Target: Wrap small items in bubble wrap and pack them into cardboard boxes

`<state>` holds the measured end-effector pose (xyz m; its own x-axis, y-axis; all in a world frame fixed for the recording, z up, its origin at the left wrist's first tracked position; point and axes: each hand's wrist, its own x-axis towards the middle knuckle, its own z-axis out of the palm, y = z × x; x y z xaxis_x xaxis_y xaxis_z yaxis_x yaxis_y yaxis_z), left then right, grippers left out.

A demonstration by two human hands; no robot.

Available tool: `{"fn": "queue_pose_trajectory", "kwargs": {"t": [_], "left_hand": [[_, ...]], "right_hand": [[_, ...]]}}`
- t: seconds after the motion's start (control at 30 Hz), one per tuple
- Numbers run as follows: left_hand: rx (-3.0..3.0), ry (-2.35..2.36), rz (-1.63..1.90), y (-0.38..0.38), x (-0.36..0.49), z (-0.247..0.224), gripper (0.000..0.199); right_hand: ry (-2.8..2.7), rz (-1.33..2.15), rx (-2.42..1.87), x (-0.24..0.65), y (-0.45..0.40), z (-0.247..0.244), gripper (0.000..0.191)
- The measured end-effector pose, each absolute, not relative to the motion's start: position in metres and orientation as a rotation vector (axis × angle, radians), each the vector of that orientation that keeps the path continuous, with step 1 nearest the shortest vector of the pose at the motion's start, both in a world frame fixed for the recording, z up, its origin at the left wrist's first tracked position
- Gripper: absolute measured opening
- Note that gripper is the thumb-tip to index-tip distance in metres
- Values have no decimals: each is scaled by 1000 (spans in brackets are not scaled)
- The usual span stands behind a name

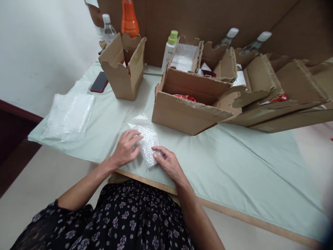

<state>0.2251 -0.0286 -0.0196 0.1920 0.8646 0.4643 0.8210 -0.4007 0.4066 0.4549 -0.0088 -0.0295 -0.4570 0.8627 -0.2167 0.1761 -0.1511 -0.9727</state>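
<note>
A small piece of bubble wrap [149,144] lies on the cloth-covered table in front of me. My right hand [168,161] pinches its lower right edge between thumb and fingers. At the left edge of the wrap hovers my left hand [127,146], its fingers loosely bent and apart from the thumb, with nothing visible in it. Whether those fingertips touch the wrap is hard to tell. A stack of bubble wrap pieces [70,116] lies farther left. Just beyond the wrap stands an open cardboard box [192,113] with something red inside.
Another open cardboard box [121,81] stands at the back left, beside a phone [99,82]. Behind are a green-capped white bottle [169,50], an orange bottle [129,22] and clear bottles. More cardboard bins [260,74] fill the right side. The table's wooden edge [234,215] runs near my body.
</note>
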Motion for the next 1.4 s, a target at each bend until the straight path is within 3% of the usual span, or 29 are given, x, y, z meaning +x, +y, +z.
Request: {"fn": "queue_pose_trajectory", "kwargs": {"t": [0.17,0.3,0.57,0.8,0.93,1.13,1.4], "left_hand": [[2369,1391,778,-83,234,-17,63],[2364,1428,751,-94,234,-21,70],[2431,1642,900,-86,252,-37,54],[2247,1523,1202,-78,260,-47,34],[2021,1537,1251,-75,254,-43,22],[1936,1559,1231,-75,253,-41,20],[2048,1657,1288,-86,253,-29,20]], "right_hand": [[-1621,1681,-1130,453,-21,-24,31],[-1579,1856,-1103,450,-28,-19,35],[-1428,1885,-1140,455,-27,-15,37],[-1289,1926,-1076,481,-23,-12,43],[-1347,1589,-1078,507,-19,-15,46],[-2074,1130,-1002,485,-16,-18,67],[-2155,1122,-960,451,-6,-31,31]]}}
